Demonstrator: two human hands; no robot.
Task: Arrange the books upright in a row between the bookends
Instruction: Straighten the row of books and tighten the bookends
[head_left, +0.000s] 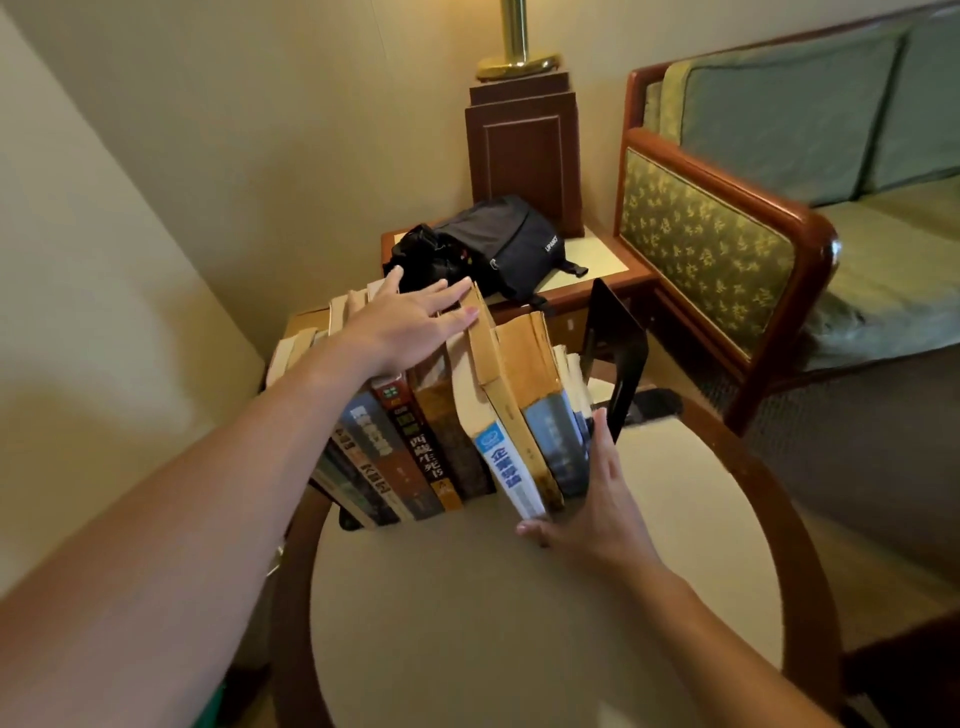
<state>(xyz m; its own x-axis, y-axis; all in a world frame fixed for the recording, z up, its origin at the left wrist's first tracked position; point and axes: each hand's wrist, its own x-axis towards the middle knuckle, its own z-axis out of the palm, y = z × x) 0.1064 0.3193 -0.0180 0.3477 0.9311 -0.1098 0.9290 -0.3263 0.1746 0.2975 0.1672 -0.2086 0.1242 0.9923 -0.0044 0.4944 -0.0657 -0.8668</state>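
Note:
Several books (415, 441) stand in a row on a round table (519, 623), spines toward me, leaning a little to the left. My left hand (410, 325) lies flat with spread fingers across their top edges. My right hand (597, 499) presses open-palmed against the cover of the rightmost book (550, 447), thumb beside the white-and-blue spine (506, 467). A black metal bookend (621, 343) stands apart to the right of the row. At the left end only a small black foot (349, 521) of the other bookend shows under the books.
Behind the round table a side table (608, 257) carries a black bag (498, 244) and a wooden lamp base (524, 150). A green upholstered sofa with a wooden arm (727, 228) stands at the right. A wall corner closes the left side.

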